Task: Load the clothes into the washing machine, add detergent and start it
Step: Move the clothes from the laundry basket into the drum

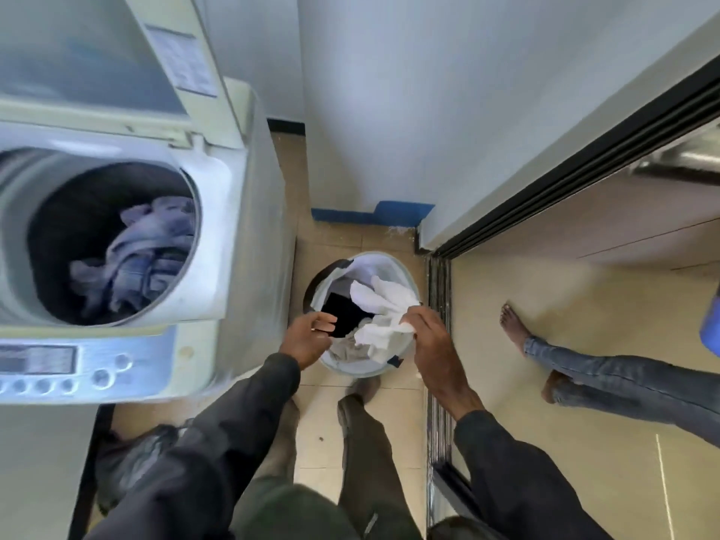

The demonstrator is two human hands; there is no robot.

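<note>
A top-loading washing machine [218,212] stands at the left with its lid raised. Blue-grey clothes [144,251] lie in its drum. On the floor to its right sits a round laundry basket [393,263] holding a white garment [383,305] and a black garment [345,309]. My right hand [432,341] grips the white garment at the basket's right rim. My left hand [307,337] is over the basket's left rim, fingers curled beside the black garment; whether it holds the cloth is unclear.
The machine's control panel [66,368] faces me at the lower left. A sliding-door track [438,344] runs along the basket's right side. Another person's bare feet and jeans-clad legs [607,376] stand beyond the track. A white wall [389,111] rises behind the basket.
</note>
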